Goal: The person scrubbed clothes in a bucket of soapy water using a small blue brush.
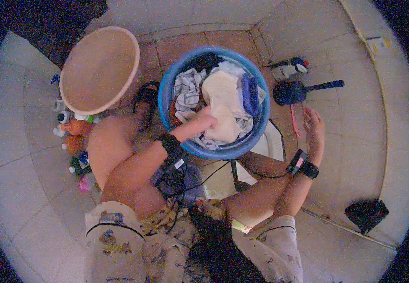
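A blue plastic basin [162, 92] holds a heap of laundry before me. My left hand [204, 120] reaches into it and touches a cream cloth [224, 92], fingers curled; whether they grip the fabric is not plain. A white checked cloth [190, 88] lies left of the cream one, a dark cloth [206, 61] at the far side. Against the right wall of the basin is a blue-purple item [249, 93], perhaps folded fabric. My right hand [314, 129] hangs outside the basin to the right, fingers apart, holding nothing. Both wrists wear black bands, and a small cabled device sits by the right one.
A large beige basin [100, 70] leans at the left, near several bottles [75, 127]. At the right are a dark long-handled dipper [291, 92], a pink strip [295, 122] and a white bottle [284, 71]. A white ceramic fixture [269, 141] shows under the blue basin. A cable crosses my lap.
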Demonstrator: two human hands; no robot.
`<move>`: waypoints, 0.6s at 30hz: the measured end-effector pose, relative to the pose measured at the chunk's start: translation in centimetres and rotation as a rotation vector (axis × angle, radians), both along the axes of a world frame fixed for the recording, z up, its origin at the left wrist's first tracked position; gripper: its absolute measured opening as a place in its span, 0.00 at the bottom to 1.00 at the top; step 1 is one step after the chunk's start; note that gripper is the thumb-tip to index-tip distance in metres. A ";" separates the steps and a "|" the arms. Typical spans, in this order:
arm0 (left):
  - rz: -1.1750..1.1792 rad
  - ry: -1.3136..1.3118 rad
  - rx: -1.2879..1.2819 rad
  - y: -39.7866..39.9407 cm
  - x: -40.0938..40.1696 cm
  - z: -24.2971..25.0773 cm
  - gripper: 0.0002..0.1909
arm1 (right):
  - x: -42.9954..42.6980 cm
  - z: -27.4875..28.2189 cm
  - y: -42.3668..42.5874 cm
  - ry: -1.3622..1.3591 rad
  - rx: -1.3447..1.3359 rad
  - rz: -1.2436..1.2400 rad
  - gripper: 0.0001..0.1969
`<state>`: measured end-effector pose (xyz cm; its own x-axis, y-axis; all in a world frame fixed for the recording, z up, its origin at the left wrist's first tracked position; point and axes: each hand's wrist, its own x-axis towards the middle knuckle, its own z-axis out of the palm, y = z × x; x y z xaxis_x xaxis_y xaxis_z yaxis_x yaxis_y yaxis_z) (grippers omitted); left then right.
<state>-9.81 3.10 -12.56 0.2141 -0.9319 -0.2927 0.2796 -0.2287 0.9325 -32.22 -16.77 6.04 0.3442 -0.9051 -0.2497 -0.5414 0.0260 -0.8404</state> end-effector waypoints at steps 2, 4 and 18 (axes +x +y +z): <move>-0.010 0.019 0.019 -0.2 0.1 0.5 0.25 | 0.9 0.7 1.8 -0.225 0.138 -0.099 0.19; 0.017 -0.022 0.077 0.1 0.1 0.4 0.24 | 1.3 0.1 2.9 -0.497 0.223 0.009 0.17; 0.043 -0.005 0.166 2.2 0.2 0.4 0.21 | -0.1 -2.7 -0.1 -0.165 0.097 0.155 0.18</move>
<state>-9.60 5.33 -12.16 0.2549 -0.8607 -0.4406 0.2881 -0.3674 0.8843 -32.35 -16.89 3.34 0.5204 -0.8126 -0.2624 -0.4012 0.0386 -0.9152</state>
